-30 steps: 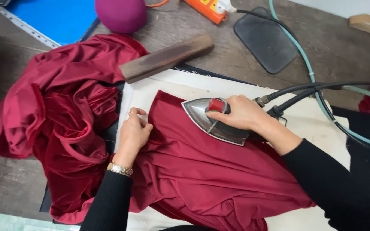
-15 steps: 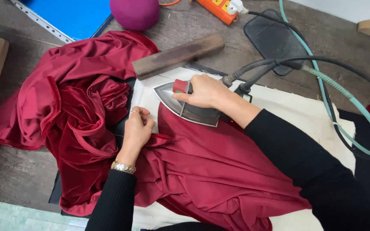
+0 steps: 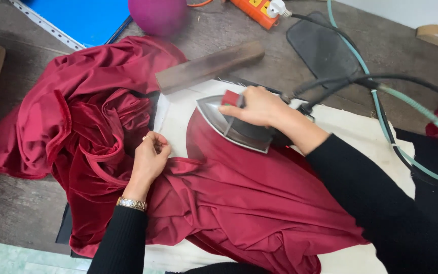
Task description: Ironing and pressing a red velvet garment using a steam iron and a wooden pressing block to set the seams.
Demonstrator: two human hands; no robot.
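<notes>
On the cream pad, the right hand (image 3: 259,105), still grasping the iron (image 3: 236,127), has slid it up-left; left hand (image 3: 150,157) pinches red cloth (image 3: 259,203).

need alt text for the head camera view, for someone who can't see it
A person's right hand presses a steam iron onto dark red fabric on a cream pressing pad, while the left hand pinches the fabric's edge. A wooden block and orange power strip lie beyond.

The right hand (image 3: 259,105) has slid the iron (image 3: 236,127) up the red cloth (image 3: 259,203) toward its top edge.
</notes>
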